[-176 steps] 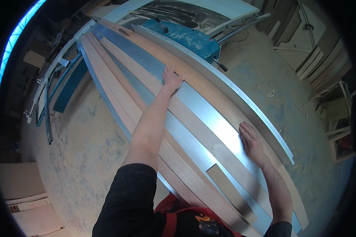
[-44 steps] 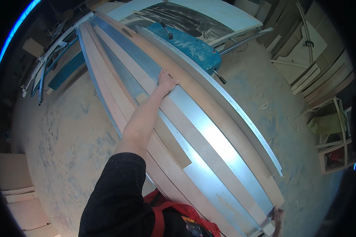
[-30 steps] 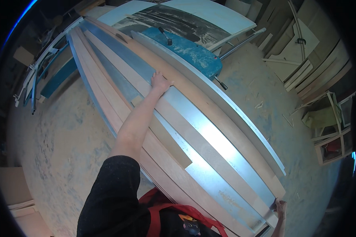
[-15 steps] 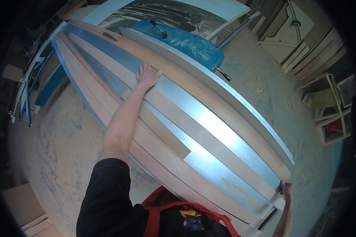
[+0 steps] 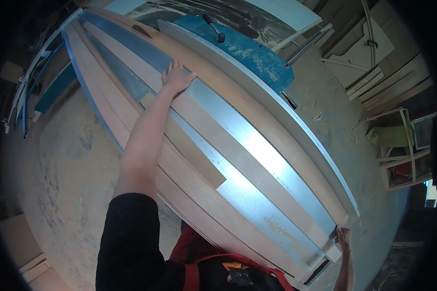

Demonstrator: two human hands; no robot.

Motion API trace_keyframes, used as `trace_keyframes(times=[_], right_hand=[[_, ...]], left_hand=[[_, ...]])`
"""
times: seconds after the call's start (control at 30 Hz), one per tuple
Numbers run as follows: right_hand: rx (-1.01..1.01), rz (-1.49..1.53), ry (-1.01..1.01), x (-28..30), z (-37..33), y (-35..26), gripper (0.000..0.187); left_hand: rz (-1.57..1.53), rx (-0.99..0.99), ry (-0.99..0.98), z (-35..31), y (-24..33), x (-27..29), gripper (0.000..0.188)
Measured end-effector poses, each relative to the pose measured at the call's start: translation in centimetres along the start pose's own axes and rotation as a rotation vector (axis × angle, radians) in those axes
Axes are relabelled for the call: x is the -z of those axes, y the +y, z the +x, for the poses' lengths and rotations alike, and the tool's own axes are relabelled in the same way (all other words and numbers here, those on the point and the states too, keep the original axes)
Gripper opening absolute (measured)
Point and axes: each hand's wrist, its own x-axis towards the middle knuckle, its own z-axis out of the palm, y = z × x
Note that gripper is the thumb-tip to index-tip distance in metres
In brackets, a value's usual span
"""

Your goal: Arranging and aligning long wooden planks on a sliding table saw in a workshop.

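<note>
A long metal-topped bench (image 5: 250, 145) runs from far left to near right, with several long wooden strips lying along it. My left hand (image 5: 177, 80) rests palm down at the middle strip (image 5: 238, 150), fingers spread over the strip's far edge and the bare metal. At the near-right end, my right hand (image 5: 344, 237) has its fingers curled in at the far corner of that same strip, seeming to pinch it; the fingertips are partly hidden. A wider board (image 5: 247, 104) lies along the bench's far side. Closer to my body are more strips (image 5: 204, 194), some overlapping.
Beyond the bench stands a blue machine part (image 5: 247, 53) with black handles, behind a long pale rail (image 5: 296, 131). A short flat board (image 5: 199, 157) lies between the strips. Wood panels (image 5: 398, 82) lean at the right, near a wooden frame (image 5: 408, 167). Scraps litter the floor (image 5: 73, 160).
The view has shifted a little, so the bench sits somewhat differently in the picture. Both hands keep their places at the middle strip.
</note>
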Motion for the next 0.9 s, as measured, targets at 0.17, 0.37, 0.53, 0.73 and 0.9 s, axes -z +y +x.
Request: trace_keyframes(times=[0.17,0.37,0.53,0.73,0.9], right_hand=[[-0.024,0.012,-0.003,-4.1,-1.6,-4.2,0.055],[-0.071,0.027,0.07,-4.7,-1.6,-7.6,0.055],[-0.138,0.008,0.082,-6.5,-2.3,-11.6,0.053],[-0.119,0.018,0.096,-7.6,-2.4,-15.9,0.053],[-0.134,0.013,0.117,-9.9,-2.5,-19.2,0.052]], left_hand=[[0.021,-0.014,-0.005,3.3,-3.6,2.0,0.093],[-0.032,-0.011,-0.033,5.9,-5.2,3.2,0.092],[-0.028,-0.025,-0.059,9.4,-8.2,5.2,0.091],[-0.011,-0.028,-0.084,12.9,-10.8,6.4,0.091],[0.026,-0.027,-0.083,15.8,-13.0,7.8,0.09]])
